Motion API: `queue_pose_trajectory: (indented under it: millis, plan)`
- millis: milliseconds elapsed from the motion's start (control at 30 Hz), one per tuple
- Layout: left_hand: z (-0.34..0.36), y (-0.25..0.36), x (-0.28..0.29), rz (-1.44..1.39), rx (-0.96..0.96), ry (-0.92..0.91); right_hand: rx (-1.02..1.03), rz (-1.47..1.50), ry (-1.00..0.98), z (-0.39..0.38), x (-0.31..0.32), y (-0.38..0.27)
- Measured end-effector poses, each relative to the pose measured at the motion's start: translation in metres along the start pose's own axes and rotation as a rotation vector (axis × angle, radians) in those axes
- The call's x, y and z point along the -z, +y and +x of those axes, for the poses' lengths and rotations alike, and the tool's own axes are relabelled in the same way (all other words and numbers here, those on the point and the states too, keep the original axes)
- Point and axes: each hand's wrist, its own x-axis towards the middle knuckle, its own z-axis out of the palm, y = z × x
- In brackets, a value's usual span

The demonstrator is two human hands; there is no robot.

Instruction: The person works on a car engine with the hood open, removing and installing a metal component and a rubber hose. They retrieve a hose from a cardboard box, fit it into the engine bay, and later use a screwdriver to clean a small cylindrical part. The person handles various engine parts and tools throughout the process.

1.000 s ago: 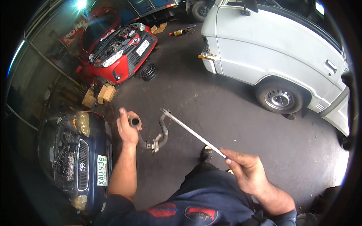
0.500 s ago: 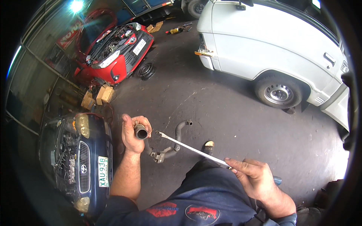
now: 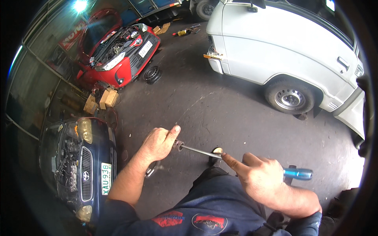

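Observation:
In my left hand [image 3: 157,143] is a bent metal pipe, its fingers wrapped round and the thumb stretched along the top. The pipe's brownish round end [image 3: 179,145] sticks out on the right of the fist. Below my wrist shows another part of the pipe [image 3: 150,171], blurred; the hand and forearm hide the rest. My right hand [image 3: 260,173] grips a long screwdriver, index finger laid along its thin metal shaft [image 3: 201,151]. Its blue handle [image 3: 299,174] juts out behind the palm. The shaft's far end meets the pipe's opening; how deep it sits I cannot tell.
A dark blue car [image 3: 88,169] stands close on the left, and a red car [image 3: 130,63] beyond it, both with engines exposed. Ahead right is a white van [image 3: 267,47]. A wheel rim [image 3: 151,74], cardboard boxes [image 3: 109,98] and tools [image 3: 185,31] lie on the floor.
My left hand has moved right and turned, swinging the pipe's long bent part out of sight behind the arm. The screwdriver's tip, previously in the open, now meets the pipe's end.

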Motion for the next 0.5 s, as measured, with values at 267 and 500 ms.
queue_pose_trajectory:
  millis: [267, 500]
  plan:
    - [0.017, -0.032, -0.017, -0.24, 0.425, -0.584, 0.174, -0.066, -0.154, 0.033, -0.022, 0.031]
    - [0.043, -0.1, -0.003, -0.058, 0.326, 0.119, -0.057, 0.492, 0.078, 0.023, -0.08, 0.037]
